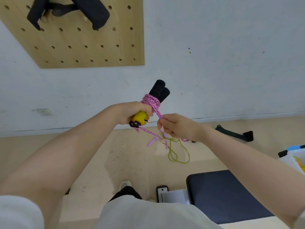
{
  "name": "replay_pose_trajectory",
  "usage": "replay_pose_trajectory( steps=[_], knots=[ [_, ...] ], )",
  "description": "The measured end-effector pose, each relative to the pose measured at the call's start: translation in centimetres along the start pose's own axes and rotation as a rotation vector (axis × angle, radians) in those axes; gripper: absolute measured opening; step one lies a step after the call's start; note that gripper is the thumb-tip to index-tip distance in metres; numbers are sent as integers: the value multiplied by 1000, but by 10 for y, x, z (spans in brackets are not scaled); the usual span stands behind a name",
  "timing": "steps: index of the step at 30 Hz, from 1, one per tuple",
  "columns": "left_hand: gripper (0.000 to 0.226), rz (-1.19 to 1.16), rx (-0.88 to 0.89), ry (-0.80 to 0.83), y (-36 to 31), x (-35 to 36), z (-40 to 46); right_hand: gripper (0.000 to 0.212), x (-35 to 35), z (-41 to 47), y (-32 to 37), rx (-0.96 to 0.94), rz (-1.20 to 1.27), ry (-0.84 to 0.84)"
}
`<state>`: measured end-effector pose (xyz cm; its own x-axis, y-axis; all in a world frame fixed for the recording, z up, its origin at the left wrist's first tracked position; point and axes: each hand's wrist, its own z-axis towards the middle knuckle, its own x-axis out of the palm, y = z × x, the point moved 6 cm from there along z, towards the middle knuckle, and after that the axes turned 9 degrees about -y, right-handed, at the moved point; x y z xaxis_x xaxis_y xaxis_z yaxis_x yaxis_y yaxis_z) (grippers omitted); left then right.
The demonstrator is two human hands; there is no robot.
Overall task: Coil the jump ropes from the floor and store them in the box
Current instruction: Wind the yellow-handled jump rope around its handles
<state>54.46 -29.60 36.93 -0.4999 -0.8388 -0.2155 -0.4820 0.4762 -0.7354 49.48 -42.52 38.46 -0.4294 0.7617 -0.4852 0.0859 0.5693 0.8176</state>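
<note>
Pink rope (151, 101) coiled, beige floor (92, 156) below

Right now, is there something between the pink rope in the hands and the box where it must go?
Nothing visible blocks it. The left hand grips the handles with the pink rope wound round them, and the right hand pinches the loose end. The box sits at the right edge; only bare floor and air lie between.

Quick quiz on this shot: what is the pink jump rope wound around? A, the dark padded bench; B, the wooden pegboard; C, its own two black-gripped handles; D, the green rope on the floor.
C: the pink jump rope is coiled round its two handles, which the left hand grips while the right hand pinches the loose strand.
</note>
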Motion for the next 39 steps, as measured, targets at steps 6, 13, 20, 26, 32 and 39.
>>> replay_pose_trajectory(
  steps=[6,13,20,26,32,39],
  knots=[
    [56,-553,173,232,-10,21,-4,44,-6,5,2,148,438,25],
    [39,-938,199,96,-5,43,6,41,1,12,-24,446,601,26],
    [41,-915,183,195,-10,50,3,52,-5,8,-18,408,521,110],
    [99,-82,103,-56,14,28,8,60,-12,-5,-42,569,601,59],
    [98,638,836,-48,-23,16,-19,51,-9,-14,-41,598,558,206],
    [75,948,1096,114,-54,30,-38,38,-5,-9,-30,587,456,304]
  ],
)
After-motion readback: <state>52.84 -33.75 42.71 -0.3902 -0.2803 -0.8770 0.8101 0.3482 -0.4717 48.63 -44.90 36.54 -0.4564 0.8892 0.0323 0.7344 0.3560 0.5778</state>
